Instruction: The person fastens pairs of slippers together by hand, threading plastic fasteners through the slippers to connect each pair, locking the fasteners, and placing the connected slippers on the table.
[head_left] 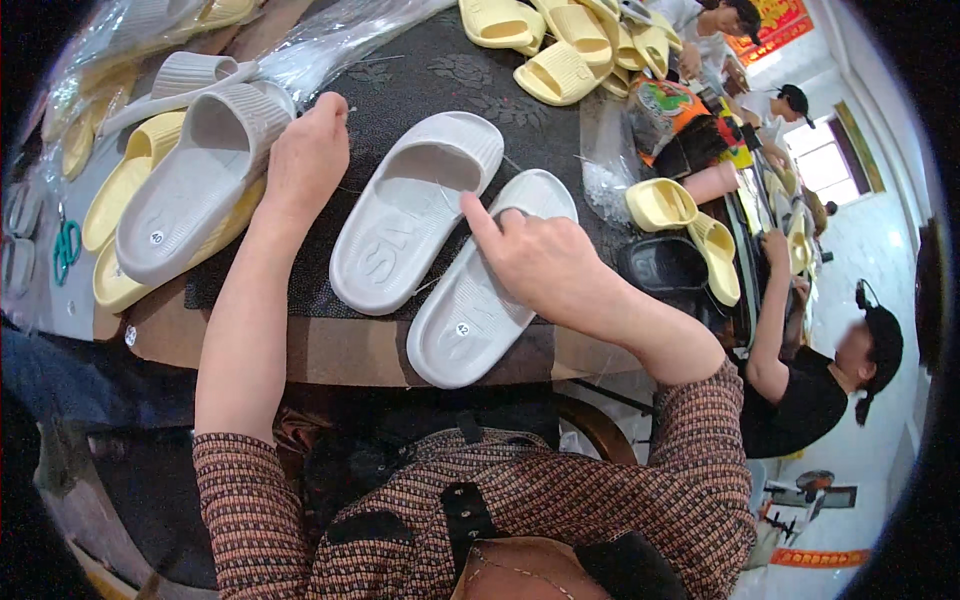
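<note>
Two pale grey slide sandals lie side by side on a dark mat: one (pixel 415 205) further back, one (pixel 470 310) nearer the table edge. My right hand (pixel 540 255) rests on the nearer sandal's strap with the forefinger stretched toward the other sandal. A thin thread seems to run across the sandals. My left hand (pixel 308 155) is closed, fingers pinched, just left of the pair and beside a stack of grey and yellow sandals (pixel 190 180); what it pinches is too small to tell.
Yellow sandals (pixel 560 45) pile up at the back, more yellow ones (pixel 690 225) to the right. Clear plastic bags (pixel 330 40) lie at the back left, green scissors (pixel 66 248) at far left. A seated person in black (pixel 800 390) works on the right.
</note>
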